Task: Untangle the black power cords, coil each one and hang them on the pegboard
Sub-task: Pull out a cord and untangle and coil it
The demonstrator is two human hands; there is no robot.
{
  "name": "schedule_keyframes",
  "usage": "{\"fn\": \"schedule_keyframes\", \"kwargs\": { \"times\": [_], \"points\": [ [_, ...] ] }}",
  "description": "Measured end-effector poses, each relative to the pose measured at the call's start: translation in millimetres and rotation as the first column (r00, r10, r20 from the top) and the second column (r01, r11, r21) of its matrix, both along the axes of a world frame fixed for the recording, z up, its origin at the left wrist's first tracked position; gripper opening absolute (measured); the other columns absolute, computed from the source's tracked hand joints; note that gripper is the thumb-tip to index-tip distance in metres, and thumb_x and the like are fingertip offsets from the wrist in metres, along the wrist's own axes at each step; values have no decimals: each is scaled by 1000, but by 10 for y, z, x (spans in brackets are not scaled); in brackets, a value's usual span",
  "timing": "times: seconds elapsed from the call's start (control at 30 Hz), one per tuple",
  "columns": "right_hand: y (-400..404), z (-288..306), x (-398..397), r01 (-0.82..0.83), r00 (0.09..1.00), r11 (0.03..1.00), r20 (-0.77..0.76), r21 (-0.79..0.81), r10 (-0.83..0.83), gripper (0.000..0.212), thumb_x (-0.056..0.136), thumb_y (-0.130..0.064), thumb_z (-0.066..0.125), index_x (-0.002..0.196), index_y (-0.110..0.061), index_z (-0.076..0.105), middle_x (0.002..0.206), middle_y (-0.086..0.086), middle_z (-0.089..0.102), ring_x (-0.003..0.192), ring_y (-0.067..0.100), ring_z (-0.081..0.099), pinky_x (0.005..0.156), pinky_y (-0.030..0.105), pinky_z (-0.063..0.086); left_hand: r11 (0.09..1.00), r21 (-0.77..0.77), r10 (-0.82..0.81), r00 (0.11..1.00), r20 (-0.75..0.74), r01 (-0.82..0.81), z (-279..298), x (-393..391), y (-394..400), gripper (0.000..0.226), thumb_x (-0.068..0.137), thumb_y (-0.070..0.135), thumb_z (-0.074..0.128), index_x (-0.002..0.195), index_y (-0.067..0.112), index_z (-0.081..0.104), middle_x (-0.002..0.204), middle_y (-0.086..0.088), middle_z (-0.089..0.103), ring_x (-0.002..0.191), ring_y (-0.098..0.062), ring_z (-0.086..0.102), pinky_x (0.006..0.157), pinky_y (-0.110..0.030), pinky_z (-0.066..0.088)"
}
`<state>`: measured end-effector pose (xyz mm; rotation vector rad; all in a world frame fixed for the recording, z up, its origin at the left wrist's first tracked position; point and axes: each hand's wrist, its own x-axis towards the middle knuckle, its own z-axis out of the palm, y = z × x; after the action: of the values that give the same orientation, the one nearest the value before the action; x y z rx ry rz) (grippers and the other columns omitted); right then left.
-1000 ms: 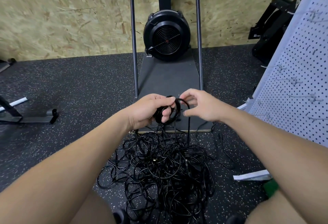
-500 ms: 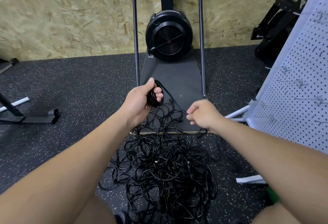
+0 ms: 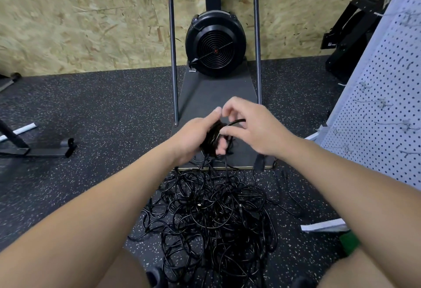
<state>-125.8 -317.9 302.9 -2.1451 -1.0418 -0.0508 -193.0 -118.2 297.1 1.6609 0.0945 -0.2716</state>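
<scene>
Right hand [image 3: 255, 128] swung back up to the coil [image 3: 213, 138]; left grip [image 3: 196, 135] clamped on it, right pinching the cord [image 3: 237, 121]. Lay each loop flat, same size. Tangle [image 3: 211, 214] on floor [image 3: 102, 114].

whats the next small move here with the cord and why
Probably lay the strand in the right hand as one more loop onto the coil that the left hand grips. The coil looks unfinished: cord runs down from it into the tangled pile on the floor, so hanging it on the pegboard seems premature.
</scene>
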Motion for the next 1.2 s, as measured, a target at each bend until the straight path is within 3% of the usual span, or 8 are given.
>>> {"fn": "schedule_keyframes", "kwargs": {
  "times": [0.13, 0.27, 0.37, 0.63, 0.77, 0.93, 1.03, 1.2],
  "points": [
    [-36, 9, 14, -59, 986, 998, -158, -22, 54, 42, 100, -47, 76, 138, -38, 60, 129, -18, 59, 91, 2, 62, 86, 29, 52, 959, -48, -282, 959, -36, 281, 6, -6, 172, 35, 106, 38, 66, 80, 16, 58, 68, -4, 57, 66, -22, 51, 70, -41, 21],
    [-12, -51, -9, -166, 974, 973, -182, -161, 136, 28, 109, -49, 60, 133, -37, 68, 119, -20, 75, 104, 0, 69, 99, 38, 54, 947, -113, -307, 950, -54, 299, -50, -60, 140, 12, 94, -7, 70, 88, -1, 62, 61, -6, 52, 71, -15, 65, 81, -28, 50],
    [-11, -119, -22, -81, 991, 976, -123, -204, 57, 27, 110, -52, 56, 125, -34, 69, 109, -18, 75, 99, 1, 67, 95, 41, 54, 971, -129, -206, 978, -35, 200, -112, -62, 52, 19, 89, 0, 80, 83, 2, 62, 77, -11, 55, 77, -21, 63, 82, -33, 49],
    [-28, -206, 92, 143, 979, 990, -147, 19, -138, 26, 109, -50, 60, 100, -29, 72, 83, -11, 69, 75, 4, 59, 71, 35, 44, 972, 226, 14, 980, 198, -59, -212, -27, -62, 12, 95, 12, 76, 95, 4, 68, 82, -1, 67, 80, -18, 61, 83, -41, 49],
    [9, -146, 57, 147, 970, 989, -199, 30, -138, 30, 111, -50, 55, 96, -28, 68, 84, -7, 71, 68, 2, 57, 68, 31, 43, 972, 70, 202, 950, 239, -225, -260, -1, -125, 14, 101, 2, 68, 107, -11, 66, 81, -16, 71, 81, -27, 77, 90, -47, 58],
    [-100, -55, 110, -66, 943, 996, -331, -64, 41, 22, 101, -51, 72, 108, -31, 73, 95, -5, 81, 74, 4, 70, 71, 26, 55, 953, 298, -32, 968, 251, -46, -121, 2, -15, 2, 91, 1, 73, 91, 2, 75, 76, -15, 73, 63, -21, 63, 65, -34, 51],
    [-83, -95, 98, -104, 909, 992, -412, -74, 65, 25, 106, -38, 72, 107, -13, 70, 90, 10, 80, 50, 10, 53, 49, 24, 41, 883, 468, -108, 970, 219, -7, -159, 17, 85, 5, 88, 9, 79, 87, 7, 74, 71, -16, 74, 59, -22, 64, 62, -45, 54],
    [-95, -73, 84, 19, 968, 995, -248, -95, -42, 24, 112, -38, 59, 95, -21, 67, 72, -6, 70, 50, 3, 55, 56, 27, 39, 863, 491, -49, 946, 321, -122, -195, 34, 65, 28, 83, 41, 86, 100, 23, 72, 87, -7, 74, 74, -18, 66, 75, -46, 57]
  ]
}}
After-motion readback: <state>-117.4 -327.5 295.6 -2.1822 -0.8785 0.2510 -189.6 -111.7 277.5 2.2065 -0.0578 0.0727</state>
